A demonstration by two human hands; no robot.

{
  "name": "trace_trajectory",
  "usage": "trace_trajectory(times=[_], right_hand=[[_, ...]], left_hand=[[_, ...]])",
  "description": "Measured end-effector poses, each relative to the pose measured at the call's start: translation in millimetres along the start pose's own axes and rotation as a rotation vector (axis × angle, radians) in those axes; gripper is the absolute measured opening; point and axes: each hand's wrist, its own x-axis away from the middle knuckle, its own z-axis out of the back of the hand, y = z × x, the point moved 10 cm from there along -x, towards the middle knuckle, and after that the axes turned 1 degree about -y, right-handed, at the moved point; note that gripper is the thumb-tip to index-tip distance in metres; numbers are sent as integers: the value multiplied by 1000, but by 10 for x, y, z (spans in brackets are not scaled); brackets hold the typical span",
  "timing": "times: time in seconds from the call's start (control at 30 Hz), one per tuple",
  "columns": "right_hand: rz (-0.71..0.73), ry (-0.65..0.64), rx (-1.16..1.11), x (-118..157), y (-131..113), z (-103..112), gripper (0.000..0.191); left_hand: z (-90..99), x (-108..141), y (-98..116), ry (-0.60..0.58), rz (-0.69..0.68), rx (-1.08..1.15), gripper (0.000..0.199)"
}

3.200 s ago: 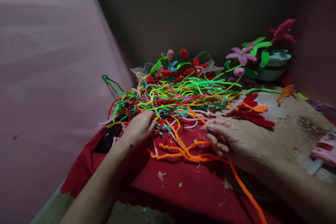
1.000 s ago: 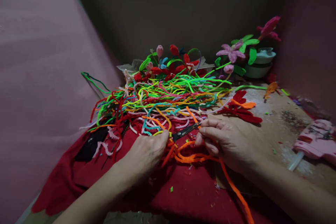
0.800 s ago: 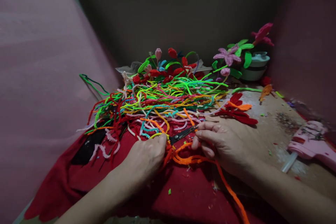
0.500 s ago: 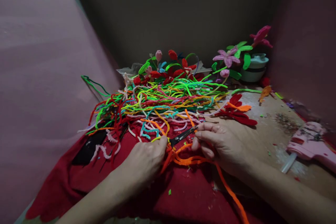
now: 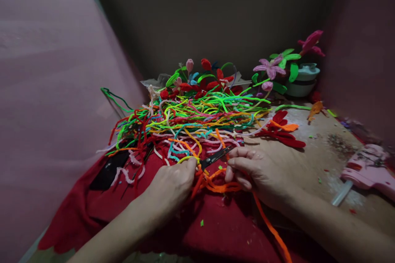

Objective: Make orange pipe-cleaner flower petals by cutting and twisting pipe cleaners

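Observation:
My left hand (image 5: 174,181) is closed, with its thumb and bent fingers on a bunch of orange pipe cleaners (image 5: 224,188). These run across in loops towards my right hand (image 5: 254,168), which pinches an orange pipe cleaner (image 5: 220,137) whose end sticks up past the fingertips. Another orange length (image 5: 271,230) trails down from under the right palm to the front. Between the hands is a pair of black scissors (image 5: 216,157), blades pointing up and right near the right fingertips. Their handles are hidden by the left hand and the orange strands.
A heap of coloured pipe cleaners (image 5: 197,111) spreads behind the hands, with fluffy flowers (image 5: 212,78) at the back. Red petals (image 5: 280,131) and a pink glue gun (image 5: 367,164) lie on the right board (image 5: 321,152). A black flat object (image 5: 109,170) rests on the red cloth (image 5: 222,230).
The view has shifted slightly. The upright orange end by my right hand has moved a little left relative to the table. Both hands keep their hold, and the scissors appear to stay put.

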Motion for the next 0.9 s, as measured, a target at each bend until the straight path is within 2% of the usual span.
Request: trace_trajectory(times=[0.1,0.27,0.33,0.5,0.6,0.67,0.73,0.77,0.8,0.83,0.9], right_hand=[[-6,9,-9,8,-4,19,6],[11,36,-71,8,-61,80,8],[11,39,-89,3,-63,88,9],[21,29,-73,2,-70,80,20],[20,28,-63,12,-74,83,18],[4,23,-63,13,-62,80,16],[1,16,-54,6,-60,70,14],[3,12,-48,1,-61,63,14],[5,10,-41,-3,-61,55,14],[6,7,-36,-6,-58,47,15],[5,1,-31,-5,-49,28,16]], left_hand=[[75,23,-137,21,75,-16,16],[197,193,-731,72,387,-145,21],[131,261,-955,22,464,-170,23],[-149,261,-1376,-64,540,-102,27],[-243,177,-1481,-70,525,-33,31],[-195,122,-1438,-33,502,-8,31],[-8,69,-1270,108,462,61,32],[123,35,-1115,217,397,166,32],[236,-15,-899,298,274,321,32],[314,-70,-678,331,152,511,31],[334,-201,-305,252,19,903,31]])
